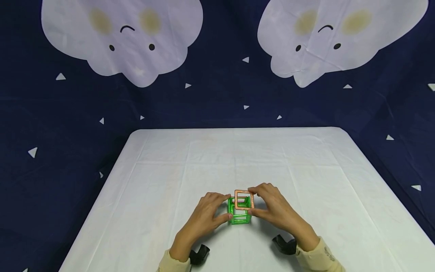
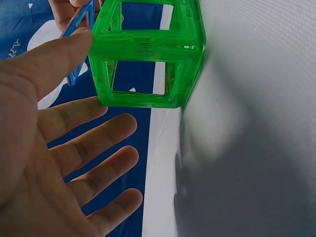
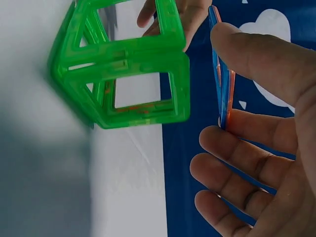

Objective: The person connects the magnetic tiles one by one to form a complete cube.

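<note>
A see-through green cube built of square magnetic tiles (image 1: pixel 240 217) stands on the white table in front of me. My left hand (image 1: pixel 205 214) holds its left side, thumb at the near edge and index finger at the far edge; in the left wrist view the other fingers reach out below the cube (image 2: pixel 143 45). Between thumb and index finger my right hand (image 1: pixel 276 207) pinches an orange square tile (image 1: pixel 244 208) by its right side. The tile (image 3: pixel 225 94) shows a blue face towards the cube. It hangs above the cube's top, overlapping its far right part in the head view.
A white cloth covers the table (image 1: pixel 170 170). Dark blue fabric with white clouds (image 1: pixel 129 64) and small triangles hangs behind and beside it. Black curved pieces (image 1: pixel 200 255) sit at both wrists, by the cream sleeves (image 1: pixel 319 257).
</note>
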Demonstrator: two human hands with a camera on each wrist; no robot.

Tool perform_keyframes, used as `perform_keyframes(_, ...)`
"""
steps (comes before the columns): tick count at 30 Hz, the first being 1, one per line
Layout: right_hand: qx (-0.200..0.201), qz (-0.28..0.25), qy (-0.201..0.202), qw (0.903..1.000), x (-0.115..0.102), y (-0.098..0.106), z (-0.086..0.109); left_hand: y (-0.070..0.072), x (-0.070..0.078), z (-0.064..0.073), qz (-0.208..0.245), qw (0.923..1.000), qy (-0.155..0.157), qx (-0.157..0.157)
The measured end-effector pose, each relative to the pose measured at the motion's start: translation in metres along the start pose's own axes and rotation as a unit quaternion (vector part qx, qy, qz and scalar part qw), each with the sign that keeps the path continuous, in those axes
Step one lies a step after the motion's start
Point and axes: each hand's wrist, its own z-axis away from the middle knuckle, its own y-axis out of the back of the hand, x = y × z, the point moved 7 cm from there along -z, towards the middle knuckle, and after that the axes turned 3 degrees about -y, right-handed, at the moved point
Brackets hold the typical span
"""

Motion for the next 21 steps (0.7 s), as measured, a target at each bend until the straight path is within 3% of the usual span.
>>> perform_keyframes(14, -0.015, 0.004, 0.011, 0.9998, -0.009, -0.009, -0.002, -0.002, -0.002, 0.002, 0.001, 1.0000, -0.002, 0.000)
perform_keyframes(21, -0.002, 0.017, 0.032, 0.9993, -0.010, -0.012, -0.002, -0.002, -0.001, 0.002, 0.001, 1.0000, -0.003, -0.004)
